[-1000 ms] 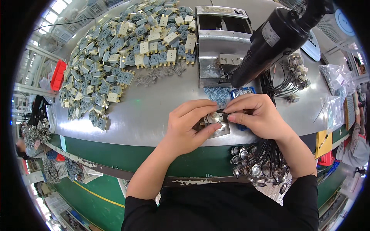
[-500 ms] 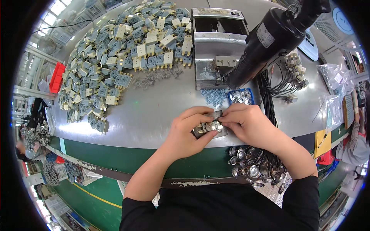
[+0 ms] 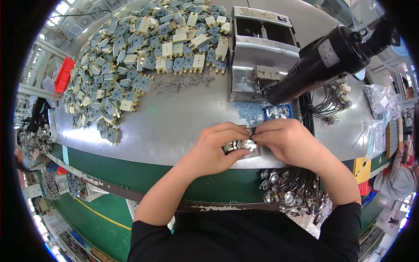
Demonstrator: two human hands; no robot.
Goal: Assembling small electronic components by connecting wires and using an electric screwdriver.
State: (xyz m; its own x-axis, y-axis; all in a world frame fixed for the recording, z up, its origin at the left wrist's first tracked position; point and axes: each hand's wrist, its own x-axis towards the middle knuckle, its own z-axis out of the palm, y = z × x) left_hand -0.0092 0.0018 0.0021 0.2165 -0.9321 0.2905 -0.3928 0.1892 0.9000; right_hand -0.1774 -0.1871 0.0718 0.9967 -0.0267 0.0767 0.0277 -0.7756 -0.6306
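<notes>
Near the table's front edge, a small round metal part (image 3: 242,145) with a shiny cup-like centre sits over a dark metal plate (image 3: 255,153). My left hand (image 3: 218,148) curls around it, thumb along the near side and fingers along the far side. From the right, my right hand (image 3: 289,140) meets it with thumb and forefinger pinched at its upper right corner. What lies in that pinch is hidden by the fingertips. Just beyond my hands are a heap of small blue screws (image 3: 248,112) and a blue tray (image 3: 266,114) of small metal pieces.
A big pile of grey and cream blocks (image 3: 144,56) covers the far left, with loose springs (image 3: 183,82) beside it. A metal fixture (image 3: 246,65) and a tilted black cylindrical tool (image 3: 318,63) stand beyond. Black cables (image 3: 307,126) run down to hanging round metal parts (image 3: 289,198).
The view has shifted slightly, moving the far things right. My left fingers have closed further over the metal part; my right fingertips stay at its upper right corner.
</notes>
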